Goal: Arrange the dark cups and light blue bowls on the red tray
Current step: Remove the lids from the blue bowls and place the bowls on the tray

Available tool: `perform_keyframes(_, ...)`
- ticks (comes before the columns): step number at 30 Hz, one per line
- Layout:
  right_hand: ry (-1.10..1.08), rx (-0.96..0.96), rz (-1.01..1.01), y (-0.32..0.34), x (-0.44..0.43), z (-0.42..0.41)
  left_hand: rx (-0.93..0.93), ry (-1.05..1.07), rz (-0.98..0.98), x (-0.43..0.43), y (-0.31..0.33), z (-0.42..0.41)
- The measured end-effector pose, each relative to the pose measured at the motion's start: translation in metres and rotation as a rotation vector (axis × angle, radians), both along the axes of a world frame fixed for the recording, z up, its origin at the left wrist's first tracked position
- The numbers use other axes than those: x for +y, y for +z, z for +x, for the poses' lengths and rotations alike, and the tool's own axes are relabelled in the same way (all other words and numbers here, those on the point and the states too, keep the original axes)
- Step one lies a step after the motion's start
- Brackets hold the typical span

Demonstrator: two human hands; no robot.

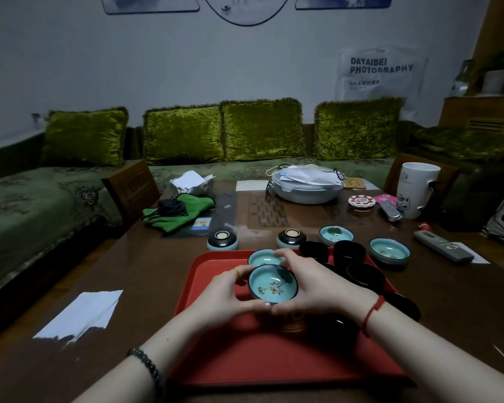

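Both hands cupped one light blue flowered bowl (pixel 273 283) over the red tray (pixel 216 359), the left hand (pixel 224 295) and right hand (pixel 312 282) each a narrow grip against its sides. A second blue bowl (pixel 264 256) sat on the tray just behind it, and dark cups (pixel 349 252) stood along the tray's right side.

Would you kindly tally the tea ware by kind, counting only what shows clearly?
Light blue bowls, upright: 4
Bowls turned upside down: 2
Dark cups: 4, possibly more hidden behind the hands
Total: 10
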State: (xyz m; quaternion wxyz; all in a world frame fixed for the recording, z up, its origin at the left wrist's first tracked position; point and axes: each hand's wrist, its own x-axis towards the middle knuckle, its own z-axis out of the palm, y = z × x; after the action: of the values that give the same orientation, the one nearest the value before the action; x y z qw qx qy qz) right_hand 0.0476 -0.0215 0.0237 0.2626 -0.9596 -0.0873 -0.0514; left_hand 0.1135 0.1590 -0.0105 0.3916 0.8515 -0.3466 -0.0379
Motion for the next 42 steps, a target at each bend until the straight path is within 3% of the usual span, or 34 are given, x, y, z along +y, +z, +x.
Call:
perform_keyframes(8, -0.007, 0.095, -0.245, -0.006, 0.006, 0.004, -0.002, 0.014, 0.129, 0.002, -0.015, 0.002)
perform_keyframes(15, 0.017, 0.150, -0.327, -0.006, 0.002, 0.009, 0.002, 0.033, 0.137, 0.004, -0.023, 0.006)
perform_keyframes(33, -0.008, 0.179, -0.386, -0.010, -0.012, 0.015, 0.030, 0.013, 0.156, 0.006, -0.023, 0.008)
perform_keyframes(42, 0.016, 0.109, -0.282, -0.009, -0.016, 0.011, 0.012, -0.026, 0.214, 0.005, -0.016, 0.009)
